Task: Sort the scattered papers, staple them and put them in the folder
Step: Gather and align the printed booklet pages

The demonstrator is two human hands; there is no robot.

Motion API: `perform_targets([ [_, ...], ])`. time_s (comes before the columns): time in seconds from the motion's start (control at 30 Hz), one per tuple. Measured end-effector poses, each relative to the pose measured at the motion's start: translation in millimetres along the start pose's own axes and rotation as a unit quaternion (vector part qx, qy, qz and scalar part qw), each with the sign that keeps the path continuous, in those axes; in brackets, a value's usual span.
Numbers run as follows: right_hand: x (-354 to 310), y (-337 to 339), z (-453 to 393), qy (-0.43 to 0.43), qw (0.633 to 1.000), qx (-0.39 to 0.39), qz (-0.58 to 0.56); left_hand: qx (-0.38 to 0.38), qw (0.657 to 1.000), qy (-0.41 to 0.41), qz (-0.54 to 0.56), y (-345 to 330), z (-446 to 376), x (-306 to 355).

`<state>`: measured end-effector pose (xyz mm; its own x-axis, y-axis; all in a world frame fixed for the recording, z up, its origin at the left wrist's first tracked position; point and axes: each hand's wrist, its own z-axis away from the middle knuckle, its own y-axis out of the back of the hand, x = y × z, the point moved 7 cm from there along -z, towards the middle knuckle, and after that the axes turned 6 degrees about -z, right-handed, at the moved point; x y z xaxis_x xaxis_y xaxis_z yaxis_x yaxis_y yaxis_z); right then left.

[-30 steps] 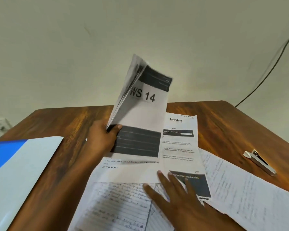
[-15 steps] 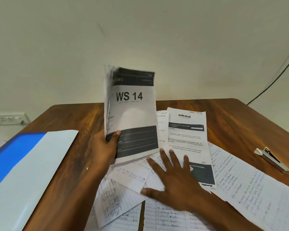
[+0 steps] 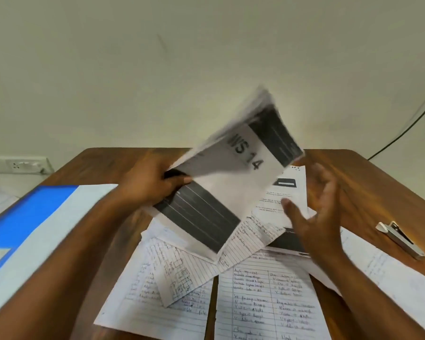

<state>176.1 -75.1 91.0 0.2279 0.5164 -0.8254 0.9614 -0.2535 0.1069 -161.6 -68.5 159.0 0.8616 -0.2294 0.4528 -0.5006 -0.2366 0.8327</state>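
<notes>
Gripping the printed stack [image 3: 233,182] at its lower left corner, the left hand [image 3: 152,185] has thumb on the front sheet and fingers curled behind; the stack is lifted off the table [image 3: 368,190] and tilted to the right, top edge blurred; front page reads "WS 14" between two dark bands.

Right hand [image 3: 317,212] raised just right of the stack, palm turned toward it, fingers spread and relaxed, holding nothing; not clearly touching the stack.

Under and behind the stack: a printed sheet with a dark header [image 3: 284,192] lying flat, partly hidden by the stack and the right hand; handwritten lined sheets [image 3: 268,300] fanned loosely across the near table, overlapping one another; one smaller lined page with sketched diagrams [image 3: 179,273] lies on top at a slant; another handwritten sheet [image 3: 388,273] runs off toward the right edge.

Folder [image 3: 42,231], blue and white, flat on the left side of the table, apart from the papers.

Stapler [image 3: 400,239], metal, on bare wood at the right, near the rightmost sheet.

Beyond: wall socket strip [image 3: 17,164] at left; dark cable [image 3: 407,128] down the wall at right.
</notes>
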Motion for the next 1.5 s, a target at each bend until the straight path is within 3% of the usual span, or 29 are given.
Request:
perform_targets([
  [0.1,-42,29,-34,0.047,0.998,0.023,0.026,-0.123,0.986,-0.081,-0.077,4,-9,40],
  [0.23,-32,23,-51,-0.126,0.984,-0.128,-0.004,-0.202,0.972,-0.106,-0.053,-6,-19,66],
  [0.33,-13,29,-41,-0.166,0.978,-0.104,-0.077,-0.182,0.979,-0.083,0.033,4,-19,50],
  [0.4,-2,35,-35,-0.17,0.975,-0.059,-0.132,-0.098,0.972,-0.023,0.21,2,-11,22],
  [0.47,8,35,-28,-0.178,0.966,-0.028,-0.187,0.022,0.923,0.066,0.379,-15,5,-4],
  [0.53,17,31,-25,-0.175,0.957,-0.012,-0.231,0.065,0.889,0.115,0.438,-40,22,-16],
  [0.63,25,20,-19,-0.17,0.953,0.004,-0.252,0.05,0.881,0.147,0.447,-76,44,-12],
  [0.77,51,1,-1,-0.196,0.964,-0.017,-0.181,0.042,0.885,0.202,0.417,-112,63,-17],
  [0.9,62,-5,-3,-0.204,0.971,-0.042,-0.118,0.054,0.91,0.216,0.35,-112,64,-27],
  [1.03,81,-11,-4,-0.223,0.97,-0.075,-0.058,0.061,0.913,0.228,0.332,-110,63,-25],
  [1.27,75,3,-7,-0.237,0.962,-0.134,0.019,0.006,0.859,0.273,0.434,-111,65,-37],
  [1.5,90,22,20,-0.403,0.897,-0.13,-0.124,-0.033,0.82,0.317,0.476,-119,78,-51],
])
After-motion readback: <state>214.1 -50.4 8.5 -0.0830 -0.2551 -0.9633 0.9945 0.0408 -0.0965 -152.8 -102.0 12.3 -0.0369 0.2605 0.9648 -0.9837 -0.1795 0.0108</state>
